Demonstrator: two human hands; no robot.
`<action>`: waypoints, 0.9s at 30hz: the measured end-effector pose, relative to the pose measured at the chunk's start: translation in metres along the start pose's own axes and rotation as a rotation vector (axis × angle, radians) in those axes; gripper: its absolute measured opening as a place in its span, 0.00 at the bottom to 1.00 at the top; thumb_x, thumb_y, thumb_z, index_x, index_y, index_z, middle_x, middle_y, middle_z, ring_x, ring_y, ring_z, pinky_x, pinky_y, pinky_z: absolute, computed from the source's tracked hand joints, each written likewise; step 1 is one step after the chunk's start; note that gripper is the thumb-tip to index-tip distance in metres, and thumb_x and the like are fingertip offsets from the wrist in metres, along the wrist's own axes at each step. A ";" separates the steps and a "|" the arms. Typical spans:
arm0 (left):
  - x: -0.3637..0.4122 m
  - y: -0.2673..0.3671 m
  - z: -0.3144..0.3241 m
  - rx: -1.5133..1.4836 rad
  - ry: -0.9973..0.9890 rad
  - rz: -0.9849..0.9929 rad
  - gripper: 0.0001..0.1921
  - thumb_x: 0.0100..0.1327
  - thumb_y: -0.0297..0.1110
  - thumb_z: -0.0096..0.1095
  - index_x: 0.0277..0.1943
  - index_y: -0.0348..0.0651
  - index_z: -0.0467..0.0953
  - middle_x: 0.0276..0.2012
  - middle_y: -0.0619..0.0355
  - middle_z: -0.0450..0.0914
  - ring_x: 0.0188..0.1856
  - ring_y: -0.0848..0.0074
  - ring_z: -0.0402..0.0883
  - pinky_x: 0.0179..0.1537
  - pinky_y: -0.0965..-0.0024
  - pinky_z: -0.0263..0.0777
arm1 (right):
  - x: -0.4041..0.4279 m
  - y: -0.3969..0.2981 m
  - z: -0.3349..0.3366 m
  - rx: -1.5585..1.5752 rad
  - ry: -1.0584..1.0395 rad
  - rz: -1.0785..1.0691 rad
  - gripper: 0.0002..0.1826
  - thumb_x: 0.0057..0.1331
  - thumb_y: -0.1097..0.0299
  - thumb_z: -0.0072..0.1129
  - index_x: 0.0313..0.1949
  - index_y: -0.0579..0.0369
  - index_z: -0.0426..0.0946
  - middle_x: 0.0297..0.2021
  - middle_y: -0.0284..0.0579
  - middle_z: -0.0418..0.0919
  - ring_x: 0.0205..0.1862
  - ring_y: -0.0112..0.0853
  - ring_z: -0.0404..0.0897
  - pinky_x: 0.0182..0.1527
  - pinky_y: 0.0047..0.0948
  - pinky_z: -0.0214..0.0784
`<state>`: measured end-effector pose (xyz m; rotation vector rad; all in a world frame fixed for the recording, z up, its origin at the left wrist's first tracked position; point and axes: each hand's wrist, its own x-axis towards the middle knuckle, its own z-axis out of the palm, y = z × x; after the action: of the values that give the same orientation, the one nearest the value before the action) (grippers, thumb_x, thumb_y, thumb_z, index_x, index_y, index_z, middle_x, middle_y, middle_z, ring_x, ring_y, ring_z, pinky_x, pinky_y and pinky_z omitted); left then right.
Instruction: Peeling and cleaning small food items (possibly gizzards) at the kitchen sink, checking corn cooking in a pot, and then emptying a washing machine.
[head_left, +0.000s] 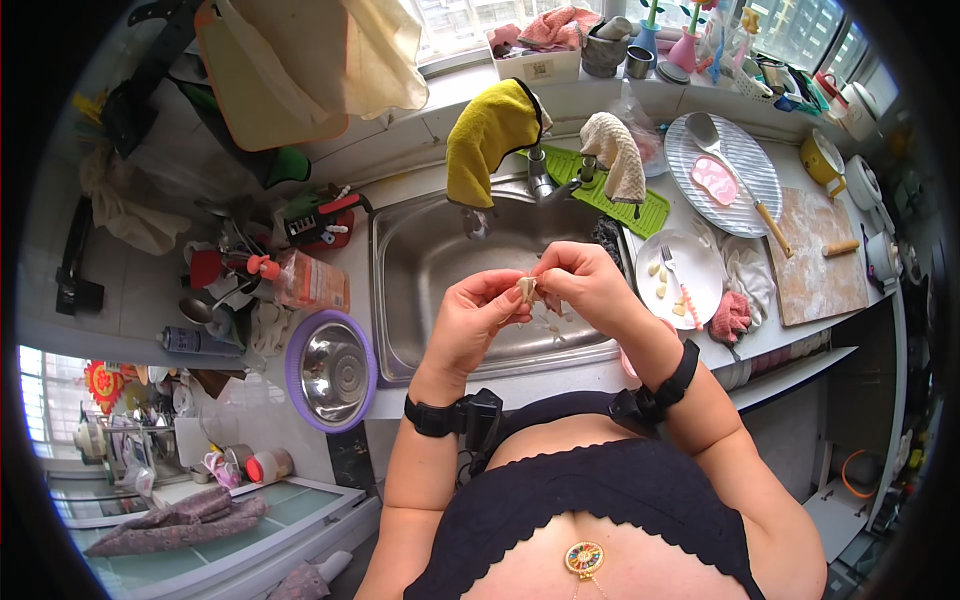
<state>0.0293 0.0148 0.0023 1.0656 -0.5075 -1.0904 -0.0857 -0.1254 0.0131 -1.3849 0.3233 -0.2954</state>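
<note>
Above the stainless-steel sink (435, 259), my left hand (478, 311) pinches a pale garlic clove (526, 288) between thumb and fingers. Fingertips of my right hand (581, 277) meet it from the other side, gripping its top edge. Papery, pinkish garlic skin (553, 304) hangs under the right fingers. Scraps of skin (555, 330) lie on the sink floor below. To the right, a white plate (701, 259) carries several peeled garlic cloves (661, 289) and a fork (677, 277) with a pink twisted handle.
A yellow cloth (487, 142) and a cream cloth (615, 154) drape over the taps. Left of the sink stand a purple-rimmed basin (292, 367) and an orange pump bottle (315, 281). Farther right lies a floury wooden board (814, 247), near a round ridged tray (682, 161) holding a spatula (739, 176).
</note>
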 end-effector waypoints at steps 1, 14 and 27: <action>0.000 -0.002 -0.005 -0.123 -0.052 -0.047 0.13 0.60 0.25 0.58 0.48 0.34 0.73 0.36 0.55 0.79 0.34 0.79 0.79 0.38 0.77 0.75 | 0.001 0.002 -0.002 0.217 -0.044 0.033 0.04 0.57 0.76 0.50 0.26 0.63 0.72 0.19 0.37 0.74 0.20 0.20 0.70 0.23 0.19 0.64; 0.002 -0.005 0.013 0.091 0.117 0.070 0.13 0.58 0.24 0.60 0.46 0.35 0.72 0.37 0.56 0.78 0.34 0.80 0.77 0.36 0.78 0.72 | 0.004 0.018 0.007 0.140 0.136 -0.021 0.05 0.59 0.75 0.48 0.33 0.62 0.72 0.24 0.34 0.74 0.25 0.20 0.73 0.28 0.18 0.67; -0.006 -0.002 0.014 0.193 0.089 0.130 0.10 0.61 0.24 0.57 0.45 0.33 0.74 0.38 0.55 0.78 0.37 0.80 0.77 0.39 0.76 0.75 | 0.003 0.014 0.009 -0.344 0.139 -0.127 0.08 0.63 0.70 0.50 0.31 0.63 0.73 0.22 0.41 0.75 0.23 0.23 0.73 0.27 0.23 0.67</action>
<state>0.0153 0.0136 0.0076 1.2265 -0.6105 -0.8887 -0.0788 -0.1163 0.0006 -1.7319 0.4151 -0.4579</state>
